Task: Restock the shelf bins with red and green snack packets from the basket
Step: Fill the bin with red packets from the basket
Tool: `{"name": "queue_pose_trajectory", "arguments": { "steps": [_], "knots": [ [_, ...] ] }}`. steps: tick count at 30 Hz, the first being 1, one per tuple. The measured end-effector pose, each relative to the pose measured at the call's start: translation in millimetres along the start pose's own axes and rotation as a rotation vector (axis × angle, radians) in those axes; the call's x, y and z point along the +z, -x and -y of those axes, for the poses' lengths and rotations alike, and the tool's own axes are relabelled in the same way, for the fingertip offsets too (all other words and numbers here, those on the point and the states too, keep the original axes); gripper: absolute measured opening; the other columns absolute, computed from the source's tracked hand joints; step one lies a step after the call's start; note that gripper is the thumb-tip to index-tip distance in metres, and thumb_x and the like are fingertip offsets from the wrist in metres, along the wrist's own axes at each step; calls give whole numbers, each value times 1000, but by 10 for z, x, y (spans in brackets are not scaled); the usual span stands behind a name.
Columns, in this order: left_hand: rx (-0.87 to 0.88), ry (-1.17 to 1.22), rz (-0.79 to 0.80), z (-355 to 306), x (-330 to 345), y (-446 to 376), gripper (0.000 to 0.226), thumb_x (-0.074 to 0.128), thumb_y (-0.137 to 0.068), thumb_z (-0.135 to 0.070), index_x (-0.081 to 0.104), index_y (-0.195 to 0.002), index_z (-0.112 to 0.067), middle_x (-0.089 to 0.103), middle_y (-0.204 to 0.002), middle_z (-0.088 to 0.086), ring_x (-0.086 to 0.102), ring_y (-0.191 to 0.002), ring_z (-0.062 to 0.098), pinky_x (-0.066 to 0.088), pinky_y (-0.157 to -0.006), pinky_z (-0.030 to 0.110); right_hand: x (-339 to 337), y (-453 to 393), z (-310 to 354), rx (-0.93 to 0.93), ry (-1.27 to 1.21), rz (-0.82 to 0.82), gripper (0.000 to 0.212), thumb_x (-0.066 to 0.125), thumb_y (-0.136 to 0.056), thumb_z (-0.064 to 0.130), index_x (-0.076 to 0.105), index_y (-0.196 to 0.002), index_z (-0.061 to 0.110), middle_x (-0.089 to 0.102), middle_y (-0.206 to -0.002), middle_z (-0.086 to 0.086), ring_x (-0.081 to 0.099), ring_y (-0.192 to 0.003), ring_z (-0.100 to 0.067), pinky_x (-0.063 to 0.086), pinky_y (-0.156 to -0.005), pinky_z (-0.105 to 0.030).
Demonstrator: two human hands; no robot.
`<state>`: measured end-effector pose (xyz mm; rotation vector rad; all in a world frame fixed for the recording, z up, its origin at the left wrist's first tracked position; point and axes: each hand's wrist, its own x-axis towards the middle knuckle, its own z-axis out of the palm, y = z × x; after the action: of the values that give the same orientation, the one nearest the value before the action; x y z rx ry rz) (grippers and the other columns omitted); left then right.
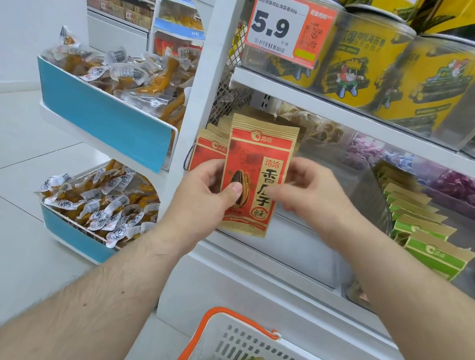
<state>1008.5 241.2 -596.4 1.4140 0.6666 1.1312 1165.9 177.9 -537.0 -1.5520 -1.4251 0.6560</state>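
The red packet (256,176) was a flat, upright pouch of matte kraft paper with a crimped top edge, a red printed panel and a sunflower seed pictured on its front. It stood in front of the clear plastic shelf bin (349,187), at that bin's left end, where more red packets (208,152) of the same make leaned just behind it. Further right inside the bin, a row of green packets (421,232) with the same kraft edges stood one behind another.

The left hand (207,194) gripped the red packet by its left edge, the thumb pressed flat across the printed seed and the fingers curled behind. The right hand (312,195) was at the packet's right edge with fingers loosely bent; it was blurred, and I could not tell whether it pinched the packet or only touched it.

Below the bin, a white slotted plastic basket (239,347) with orange handles held more green and red pouches lying loose. Above the bin, glossy yellow cylindrical tins (361,63) stood behind an orange price tag (288,24). Left of the bin, blue-fronted trays (103,115) were heaped with crinkled clear vacuum packs.
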Motion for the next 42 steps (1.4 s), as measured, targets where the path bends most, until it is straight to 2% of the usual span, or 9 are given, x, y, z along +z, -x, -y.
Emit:
{"name": "queue_pose_trajectory", "arguments": {
  "steps": [3,5,9,15,20,26,34,37,42],
  "knots": [
    [43,-42,9,-24,56,7,25,61,-95,-8,67,-113,-23,72,-106,-6,67,-101,7,56,-82,24,7,24,-89,-53,131,-34,21,79,-81,10,72,-89,29,76,-87,7,70,-76,-5,52,-69,-25],
    [84,-96,-93,-37,46,-11,20,65,-93,-13,68,-108,-26,70,-102,-11,64,-94,0,53,-78,17,-80,4,-76,-88,85,-167,22,79,-81,7,71,-85,27,75,-79,9,66,-66,-1,50,-63,-21],
    [-19,-27,-282,-35,-24,-43,10,68,-91,-19,67,-93,-29,68,-93,-8,64,-91,8,53,-79,27,-302,-60,-57,-70,4,-342,20,75,-85,5,69,-86,24,72,-76,9,60,-52,5,44,-50,-11],
    [-133,-85,-226,8,0,-13,11,64,-91,-14,68,-86,-22,67,-88,-3,62,-81,13,45,-66,21,-259,-365,-367,226,72,-243,10,75,-86,8,68,-92,12,68,-73,1,58,-43,2,44,-42,-15],
    [-147,-138,-158,9,29,11,12,63,-92,-13,67,-85,-21,67,-90,-4,64,-86,13,45,-65,18,-111,-614,-555,344,166,-167,15,81,-82,15,66,-80,17,69,-73,-1,62,-56,-11,50,-54,-26],
    [-134,-188,-105,25,21,32,14,65,-90,-11,67,-81,-22,66,-82,-5,61,-78,9,44,-66,16,-14,-737,-570,369,337,-207,20,86,-77,24,68,-85,20,73,-80,1,71,-70,-14,62,-69,-34],
    [-138,-216,-77,85,47,13,11,64,-90,-12,68,-85,-20,65,-71,-6,57,-55,-4,46,-56,9,83,-690,-519,426,331,-263,42,90,-71,16,50,-86,19,69,-83,-2,70,-65,-14,59,-56,-28],
    [-141,-224,-69,97,48,11,10,64,-90,-13,68,-86,-21,66,-72,-5,58,-58,-1,48,-59,12,98,-661,-498,424,323,-243,44,90,-70,15,49,-86,20,67,-84,0,69,-66,-13,53,-47,-23],
    [-142,-237,-62,101,47,11,10,64,-90,-13,69,-86,-20,67,-77,-3,61,-69,8,49,-66,18,67,-636,-484,441,323,-240,50,91,-69,20,44,-85,20,65,-86,-1,69,-70,-15,52,-48,-24]
  ]
}}
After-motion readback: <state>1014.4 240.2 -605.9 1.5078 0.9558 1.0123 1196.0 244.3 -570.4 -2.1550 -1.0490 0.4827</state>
